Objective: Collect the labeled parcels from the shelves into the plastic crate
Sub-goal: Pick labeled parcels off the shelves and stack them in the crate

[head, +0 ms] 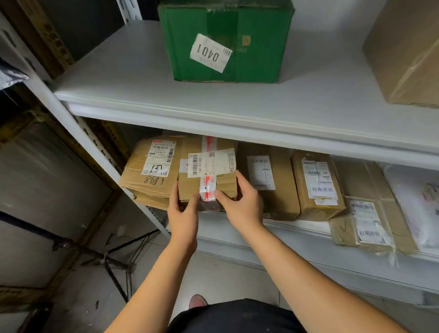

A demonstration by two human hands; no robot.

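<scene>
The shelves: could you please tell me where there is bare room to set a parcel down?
The upper shelf is bare left of the green box and between it and the brown box. The lower shelf is crowded: parcels fill it across to the white bag, and the left hand and right hand grip the taped parcel.

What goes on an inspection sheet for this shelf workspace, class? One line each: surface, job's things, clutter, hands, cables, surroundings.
Surface: white shelves, upper and lower levels in view.
Job's things: taped parcel at the lower shelf's front, labeled parcels either side; crate not seen.
Clutter: green box marked 0401 and brown box on the upper shelf; white bag lower right.
Hands: left hand and right hand both grip the taped parcel.
Cables: nothing seen.
Surroundings: tiled floor, dark metal stand at left.
</scene>
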